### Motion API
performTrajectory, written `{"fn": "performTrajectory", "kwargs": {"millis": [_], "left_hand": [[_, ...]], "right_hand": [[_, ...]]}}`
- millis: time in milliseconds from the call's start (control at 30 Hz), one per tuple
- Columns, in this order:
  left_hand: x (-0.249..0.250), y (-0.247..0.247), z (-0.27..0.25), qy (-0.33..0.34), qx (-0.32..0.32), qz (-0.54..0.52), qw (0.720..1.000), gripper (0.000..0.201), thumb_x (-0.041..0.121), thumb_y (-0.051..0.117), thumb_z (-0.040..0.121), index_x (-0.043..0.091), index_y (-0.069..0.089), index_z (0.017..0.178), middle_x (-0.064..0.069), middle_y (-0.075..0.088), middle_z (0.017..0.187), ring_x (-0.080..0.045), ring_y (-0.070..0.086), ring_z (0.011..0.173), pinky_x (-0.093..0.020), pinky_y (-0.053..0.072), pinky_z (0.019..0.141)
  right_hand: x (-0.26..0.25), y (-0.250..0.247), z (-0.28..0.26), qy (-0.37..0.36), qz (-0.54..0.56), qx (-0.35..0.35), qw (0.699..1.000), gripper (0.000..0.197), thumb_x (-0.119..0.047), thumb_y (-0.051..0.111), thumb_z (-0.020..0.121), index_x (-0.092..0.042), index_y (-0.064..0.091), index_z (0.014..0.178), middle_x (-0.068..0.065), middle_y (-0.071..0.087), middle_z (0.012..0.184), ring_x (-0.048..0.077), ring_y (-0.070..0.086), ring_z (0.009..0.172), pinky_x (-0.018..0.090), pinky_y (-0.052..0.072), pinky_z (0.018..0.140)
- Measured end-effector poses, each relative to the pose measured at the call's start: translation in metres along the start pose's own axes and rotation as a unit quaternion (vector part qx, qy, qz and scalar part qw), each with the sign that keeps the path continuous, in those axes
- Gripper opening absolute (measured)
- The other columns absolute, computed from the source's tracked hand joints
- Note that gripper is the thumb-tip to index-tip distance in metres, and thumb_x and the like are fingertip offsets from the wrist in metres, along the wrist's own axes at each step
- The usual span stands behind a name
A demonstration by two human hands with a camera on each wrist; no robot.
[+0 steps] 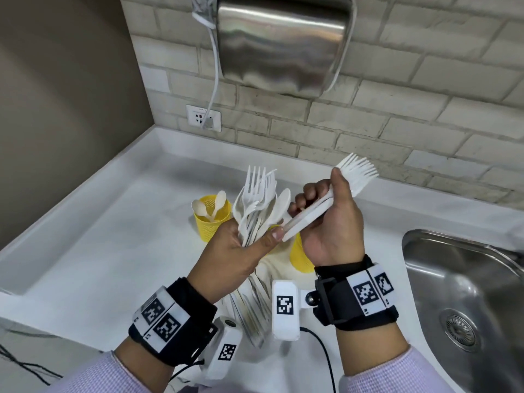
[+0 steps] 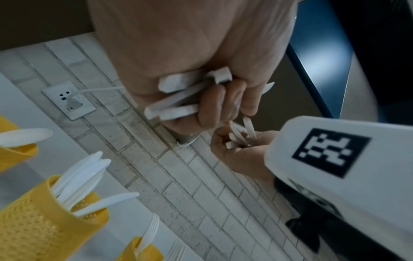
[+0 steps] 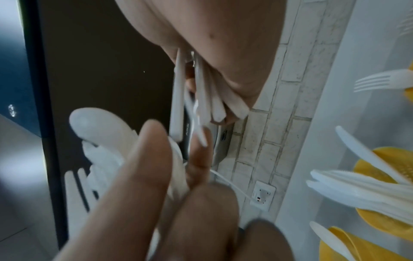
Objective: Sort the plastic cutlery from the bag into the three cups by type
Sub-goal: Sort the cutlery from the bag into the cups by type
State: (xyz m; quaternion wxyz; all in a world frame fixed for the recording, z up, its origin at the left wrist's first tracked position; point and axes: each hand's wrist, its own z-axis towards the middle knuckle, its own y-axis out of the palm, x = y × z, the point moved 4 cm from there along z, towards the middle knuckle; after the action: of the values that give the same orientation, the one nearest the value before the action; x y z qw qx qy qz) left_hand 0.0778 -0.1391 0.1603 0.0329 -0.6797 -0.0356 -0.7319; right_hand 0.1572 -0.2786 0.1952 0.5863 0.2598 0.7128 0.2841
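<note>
Gripped in the right hand point(image 1: 326, 219): a stack of forks point(image 1: 355, 173), fist curled round the handles, tines fanned up toward the wall. Held in the left hand point(image 1: 241, 251): a mixed bunch point(image 1: 259, 202) of forks and spoons, thumb clamped across the handles, heads standing above the knuckles. Looked light and stiff, slick too (smooth plastic on smooth plastic), so probably prone to sliding out of a loose bundle; best taken low on the handles, squeezed flat, away from thin tines likely to bend or snap.

From the head view, only the spoon cup point(image 1: 211, 215) seen clearly on the counter point(image 1: 99, 251), a second cup point(image 1: 300, 258) half hidden under the right wrist, something pale below the hands, bag or not, impossible to tell. Shown by the left wrist view instead: a knife cup point(image 2: 47, 219) stocked with knives, and a fork cup point(image 2: 139, 251) low in frame with forks in it.
</note>
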Motion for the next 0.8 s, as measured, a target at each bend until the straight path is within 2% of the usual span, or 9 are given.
{"fn": "performTrajectory", "kwargs": {"millis": [100,167,267,333,467,567,667,733,800], "left_hand": [[0.003,0.002,-0.003,0.01,-0.013,-0.028,0.999,0.054,0.057,0.076,0.083,0.005,0.069,0.098,-0.007,0.032,0.053,-0.02,0.022,0.047,-0.032,0.022,0.043],[0.005,0.004,-0.004,0.011,-0.039,-0.045,0.998,0.023,0.04,0.07,0.092,0.018,0.067,0.087,-0.001,0.033,0.057,-0.018,0.021,0.047,-0.024,0.022,0.044],[0.008,0.01,-0.004,0.003,-0.078,-0.067,0.995,0.03,0.041,0.068,0.091,0.015,0.058,0.082,-0.004,0.026,0.059,-0.017,0.02,0.046,-0.024,0.019,0.044],[0.01,0.014,-0.002,-0.01,-0.095,-0.073,0.993,0.037,0.048,0.069,0.084,0.012,0.058,0.083,0.0,0.026,0.057,-0.016,0.02,0.045,-0.025,0.019,0.045],[0.014,0.021,0.003,-0.016,-0.11,-0.052,0.992,0.035,0.046,0.067,0.087,0.012,0.062,0.08,0.0,0.031,0.05,-0.019,0.03,0.041,-0.032,0.031,0.049],[0.013,0.02,0.01,-0.015,-0.106,-0.021,0.994,0.033,0.035,0.066,0.094,0.008,0.063,0.076,-0.006,0.039,0.049,-0.024,0.038,0.044,-0.035,0.038,0.054],[0.015,0.018,0.017,-0.007,-0.101,0.021,0.995,0.033,0.028,0.066,0.097,0.002,0.06,0.077,-0.02,0.046,0.058,-0.026,0.044,0.048,-0.035,0.04,0.058],[0.018,0.017,0.019,0.0,-0.093,0.032,0.995,0.018,0.019,0.067,0.099,0.009,0.065,0.084,-0.013,0.047,0.057,-0.022,0.042,0.048,-0.036,0.037,0.057],[0.019,0.016,0.021,0.002,-0.078,0.034,0.996,0.014,0.022,0.07,0.097,0.008,0.067,0.093,-0.008,0.045,0.053,-0.022,0.039,0.046,-0.035,0.035,0.056]], "right_hand": [[-0.018,0.0,0.003,-0.017,-0.002,-0.011,1.0,0.047,-0.043,0.05,0.104,-0.018,0.041,0.065,0.003,0.045,0.064,0.019,0.047,0.05,0.027,0.046,0.051],[-0.029,0.004,0.004,-0.046,-0.062,-0.023,0.997,0.048,-0.043,0.051,0.104,-0.019,0.04,0.063,0.002,0.036,0.057,0.015,0.032,0.04,0.022,0.032,0.042],[-0.041,0.015,0.004,-0.096,-0.196,-0.097,0.971,0.036,-0.031,0.062,0.1,-0.013,0.05,0.071,0.002,0.024,0.053,0.013,0.019,0.036,0.017,0.023,0.04],[-0.044,0.024,0.003,-0.114,-0.271,-0.184,0.938,0.015,-0.022,0.064,0.093,-0.008,0.063,0.088,0.001,0.026,0.05,0.014,0.019,0.036,0.018,0.023,0.041],[-0.045,0.035,-0.003,-0.123,-0.366,-0.287,0.877,0.01,-0.013,0.066,0.093,-0.01,0.076,0.095,0.001,0.037,0.046,0.018,0.022,0.038,0.029,0.019,0.04],[-0.048,0.037,-0.002,-0.152,-0.378,-0.275,0.871,0.008,0.005,0.063,0.095,0.002,0.07,0.093,-0.013,0.054,0.046,0.003,0.042,0.037,0.02,0.031,0.04],[-0.045,0.037,0.001,-0.161,-0.379,-0.296,0.862,0.008,0.008,0.063,0.094,0.004,0.069,0.095,-0.002,0.056,0.054,0.0,0.047,0.039,0.007,0.036,0.046],[-0.042,0.038,0.002,-0.161,-0.373,-0.312,0.859,0.008,0.008,0.063,0.094,0.002,0.068,0.095,0.008,0.053,0.057,0.001,0.045,0.039,0.01,0.036,0.044],[-0.041,0.039,0.006,-0.154,-0.349,-0.323,0.866,0.009,0.009,0.06,0.095,0.003,0.066,0.098,0.001,0.059,0.059,0.001,0.049,0.04,0.01,0.037,0.043]]}}
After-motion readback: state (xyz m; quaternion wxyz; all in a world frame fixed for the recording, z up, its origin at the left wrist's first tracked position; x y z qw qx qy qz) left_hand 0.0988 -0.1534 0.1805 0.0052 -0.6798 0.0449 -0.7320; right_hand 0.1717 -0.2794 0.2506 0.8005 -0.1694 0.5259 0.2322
